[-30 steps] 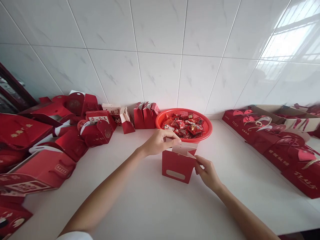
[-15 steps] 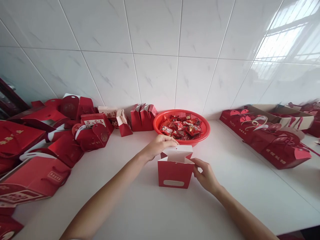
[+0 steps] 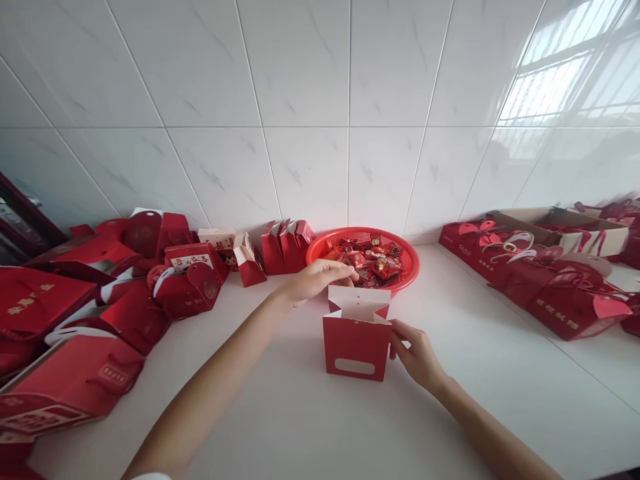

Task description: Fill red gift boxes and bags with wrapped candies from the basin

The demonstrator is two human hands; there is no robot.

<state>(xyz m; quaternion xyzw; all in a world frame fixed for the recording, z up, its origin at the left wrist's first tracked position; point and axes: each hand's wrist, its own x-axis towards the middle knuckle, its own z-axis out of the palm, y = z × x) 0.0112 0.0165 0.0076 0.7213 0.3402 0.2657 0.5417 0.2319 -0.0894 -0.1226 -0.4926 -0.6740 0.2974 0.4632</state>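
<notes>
A red paper gift box [image 3: 357,348] with a white oval label stands upright on the table, its top unfolded and its white inside showing. My right hand [image 3: 417,353] pinches the box's right edge between thumb and fingers. Just behind the box, my left hand [image 3: 320,279] hovers over the near rim of a red plastic basket [image 3: 409,285], palm down, fingers stretched toward the candies, with nothing seen in it. Several wrapped candies [image 3: 383,265], mostly red, lie heaped in the basket. The left fingertips are right at the candies; contact is unclear.
Small red boxes [image 3: 281,247] stand by the wall left of the basket. Many larger red gift boxes [image 3: 187,290] crowd the left side. On the right are a long red box [image 3: 467,250], handled gift boxes [image 3: 560,297] and an open cardboard carton [image 3: 613,240]. White tiles [image 3: 305,173] back the table.
My left hand has left the box's back flap and moved over the basket's near edge, its fingers stretching out. My right hand still holds the box. The view has tilted up slightly.
</notes>
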